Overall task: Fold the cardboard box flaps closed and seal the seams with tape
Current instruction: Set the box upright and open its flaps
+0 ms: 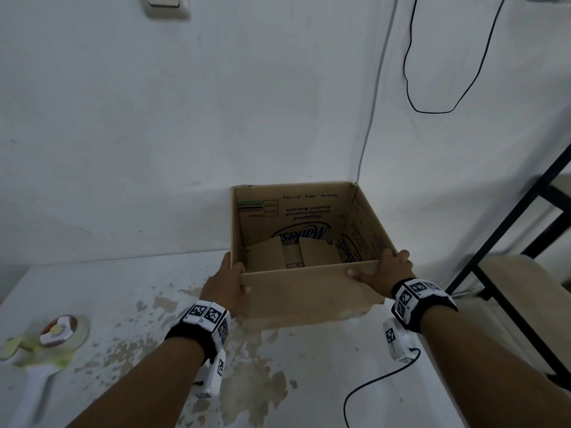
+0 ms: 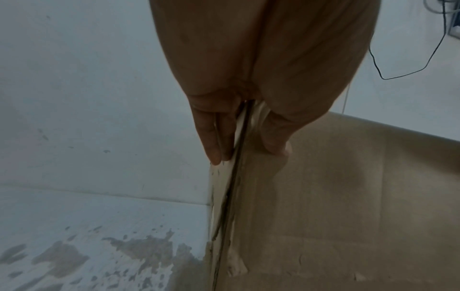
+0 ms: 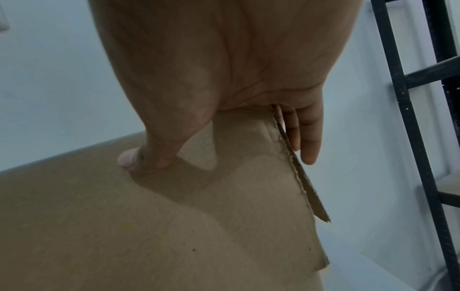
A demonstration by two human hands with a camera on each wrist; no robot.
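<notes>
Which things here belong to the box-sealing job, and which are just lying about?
Belongs to the job:
brown cardboard box
left hand
right hand
white-handled tape dispenser

Just lying about:
black cable
black metal rack
white wall switch

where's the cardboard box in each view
Head: cardboard box at centre, open, a hand at each near corner.
Left wrist: its wall fills the right half.
Right wrist: its wall fills the lower left.
Shared landmark: the white wall behind the box.
</notes>
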